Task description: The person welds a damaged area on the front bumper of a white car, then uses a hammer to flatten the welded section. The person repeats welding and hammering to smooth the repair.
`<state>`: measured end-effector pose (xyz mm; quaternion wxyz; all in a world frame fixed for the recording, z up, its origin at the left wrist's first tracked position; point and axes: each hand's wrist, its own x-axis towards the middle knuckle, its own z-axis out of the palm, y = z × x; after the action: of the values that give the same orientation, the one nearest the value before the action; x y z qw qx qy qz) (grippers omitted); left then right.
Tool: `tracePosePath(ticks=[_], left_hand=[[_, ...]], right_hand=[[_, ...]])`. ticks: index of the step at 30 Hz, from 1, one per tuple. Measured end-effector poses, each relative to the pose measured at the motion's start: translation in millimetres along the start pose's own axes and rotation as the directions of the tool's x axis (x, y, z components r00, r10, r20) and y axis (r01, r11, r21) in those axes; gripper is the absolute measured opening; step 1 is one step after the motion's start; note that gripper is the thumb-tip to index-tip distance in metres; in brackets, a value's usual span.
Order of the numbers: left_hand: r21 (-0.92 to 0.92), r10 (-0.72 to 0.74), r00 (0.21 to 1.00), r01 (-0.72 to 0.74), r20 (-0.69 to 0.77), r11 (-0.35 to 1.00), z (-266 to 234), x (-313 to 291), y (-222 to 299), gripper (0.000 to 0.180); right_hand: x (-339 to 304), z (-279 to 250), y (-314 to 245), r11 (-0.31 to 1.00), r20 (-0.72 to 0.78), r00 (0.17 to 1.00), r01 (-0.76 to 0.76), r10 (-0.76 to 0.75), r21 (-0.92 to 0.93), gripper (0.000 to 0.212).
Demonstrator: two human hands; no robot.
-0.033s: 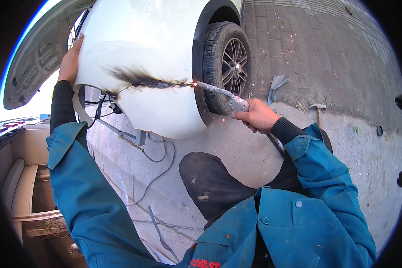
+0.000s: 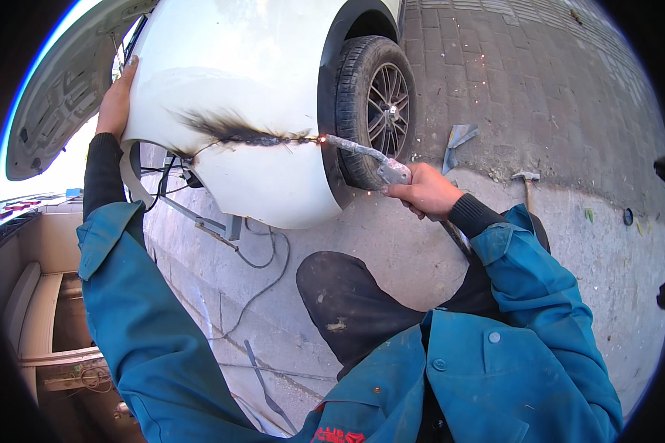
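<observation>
My right hand (image 2: pixel 427 193) is wrapped tight around the silver-grey handle of the welding torch (image 2: pixel 363 153), fingers curled fully round it, thumb on top, nothing slack. I hold it low and out to the right so the bent neck reaches left across the wheel and the tip lands right on the white car bumper panel (image 2: pixel 240 81). There's the orange glow at the tip, sparks scattering over the tyre and the ground behind it. A dark hose trails back from the handle under my wrist.

Over on the left, my left hand (image 2: pixel 116 100) is flat against the far left edge of the panel, fingers spread up the rim, pressing rather than gripping — it looks like I'm bracing the piece so it doesn't swing while the torch works. So that grip is open, palm on plastic.

The panel hangs loose from the car, tilted toward me, and a long black scorched seam (image 2: pixel 233 133) runs across its middle from the left, ending exactly where the torch tip touches. Just right of the seam's end sits the black tyre with the spoked alloy wheel (image 2: pixel 380 107).

Below the panel, thin black cables (image 2: pixel 262 258) dangle and loop over the grey concrete ground (image 2: pixel 391 244). My dark trouser knee (image 2: pixel 347 303) is planted beneath, blue jacket sleeves either side. Far right, a small hammer (image 2: pixel 526 179) lies on the ground near the brick paving (image 2: pixel 539 81).
</observation>
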<state>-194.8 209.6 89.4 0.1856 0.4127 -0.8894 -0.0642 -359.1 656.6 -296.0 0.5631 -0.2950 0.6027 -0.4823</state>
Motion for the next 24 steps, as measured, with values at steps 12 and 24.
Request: tracePosePath(ticks=[12,24], left_hand=[[-0.022,-0.024,1.0,0.025,0.017,0.999,0.8,-3.8,4.8,0.094],[-0.001,-0.014,1.0,0.014,0.007,1.0,0.5,-3.7,5.3,0.086]], right_hand=[[1.9,1.2,2.2,0.999,0.007,1.0,0.009,-0.009,0.031,0.032],[5.2,-0.6,6.6,1.0,-0.004,1.0,0.003,-0.003,0.023,0.034]])
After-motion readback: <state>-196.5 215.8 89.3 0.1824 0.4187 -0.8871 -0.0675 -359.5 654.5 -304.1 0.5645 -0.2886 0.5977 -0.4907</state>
